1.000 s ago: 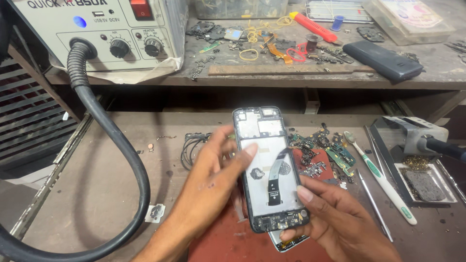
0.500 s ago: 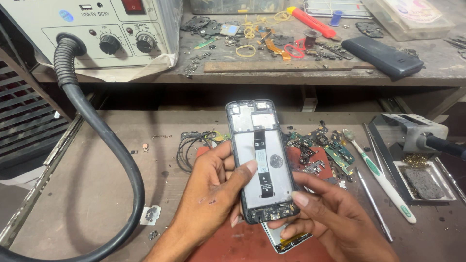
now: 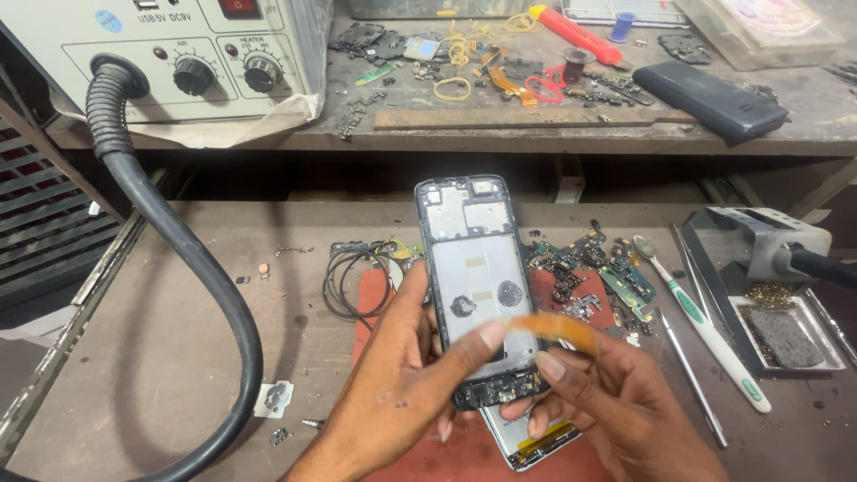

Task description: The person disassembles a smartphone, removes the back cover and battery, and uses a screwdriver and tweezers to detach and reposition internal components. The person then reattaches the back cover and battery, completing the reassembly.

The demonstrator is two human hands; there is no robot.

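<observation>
The hot-air rework station stands at the far left on the upper shelf, its black corrugated hose looping down over the bench; two knobs show on its front. Next comes one coil of thin black wire on the bench. The left hand cradles the opened phone frame from beneath, fingers curled round its left edge, thumb stretched across to pinch one orange flex ribbon; the right hand pinches the ribbon's other end between thumb and forefinger. The frame is held tilted above the red mat, a second phone part lying beneath. As a judgement: lift the ribbon low and slowly, frame kept steady, lest it crease or tear. Rightwards lie scattered small circuit boards, too many to count; one green-and-white toothbrush; one pair of tweezers; one soldering iron stand.
</observation>
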